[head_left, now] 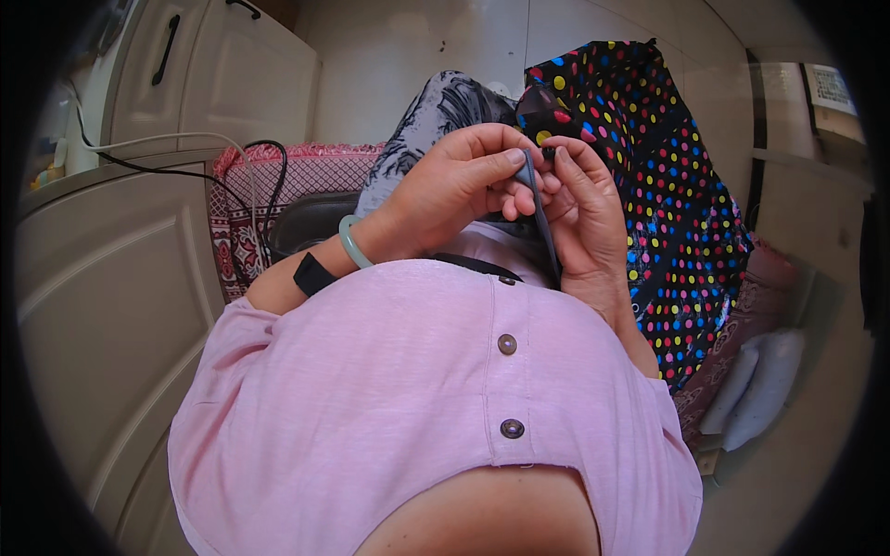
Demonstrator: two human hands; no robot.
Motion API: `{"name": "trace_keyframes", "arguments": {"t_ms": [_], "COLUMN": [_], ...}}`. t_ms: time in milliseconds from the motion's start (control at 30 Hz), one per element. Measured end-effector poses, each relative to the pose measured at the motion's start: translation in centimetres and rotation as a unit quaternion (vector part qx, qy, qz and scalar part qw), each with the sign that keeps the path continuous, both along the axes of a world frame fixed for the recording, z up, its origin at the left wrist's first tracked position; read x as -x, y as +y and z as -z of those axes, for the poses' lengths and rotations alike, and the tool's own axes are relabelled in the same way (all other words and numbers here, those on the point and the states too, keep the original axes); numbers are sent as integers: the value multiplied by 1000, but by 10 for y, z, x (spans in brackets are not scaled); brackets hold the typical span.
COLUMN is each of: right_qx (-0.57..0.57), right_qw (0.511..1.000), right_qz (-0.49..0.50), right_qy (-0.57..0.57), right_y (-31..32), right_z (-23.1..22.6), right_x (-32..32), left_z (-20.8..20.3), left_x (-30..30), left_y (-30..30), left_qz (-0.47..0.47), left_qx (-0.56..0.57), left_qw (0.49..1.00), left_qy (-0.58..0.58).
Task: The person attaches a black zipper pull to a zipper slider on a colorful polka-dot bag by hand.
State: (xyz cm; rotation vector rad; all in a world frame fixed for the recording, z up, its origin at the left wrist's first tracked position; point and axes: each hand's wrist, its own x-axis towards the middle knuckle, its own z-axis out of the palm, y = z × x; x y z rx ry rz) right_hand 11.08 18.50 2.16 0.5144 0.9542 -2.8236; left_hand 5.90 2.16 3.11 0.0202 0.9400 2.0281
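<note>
Pink shirt (399, 361), then left hand (440, 185) pinching a dark strip (541, 211) (right hand (593, 218): grip unclear).

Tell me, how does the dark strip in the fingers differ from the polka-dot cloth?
The dark strip looks plain; the polka-dot cloth is covered in bright multicoloured dots. The strip is narrow, while the cloth is broad. The strip is pinched in the left hand; the cloth lies spread out to the right. Both have a dark base colour.

Soft muted light, black corners, curved edges
</note>
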Motion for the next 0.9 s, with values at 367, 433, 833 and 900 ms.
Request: {"name": "trace_keyframes", "arguments": {"t_ms": [367, 433, 833, 900], "right_qx": [-29, -42, -138, -143], "right_qw": [1000, 999, 989, 988], "right_qz": [-2, -4, 25, 31], "right_qy": [8, 12, 47, 50], "right_y": [0, -1, -7, -7], "right_z": [-11, -16, -34, -36], "right_x": [-9, -12, -32, -34], "left_z": [0, -1, -9, -9], "left_x": [-4, -7, -24, -26], "left_y": [-2, -2, -4, -4], "left_qz": [12, 13, 39, 45], "left_qx": [-26, -21, -5, -2], "left_qw": [1000, 1000, 997, 997], "left_qy": [2, 6, 65, 70]}}
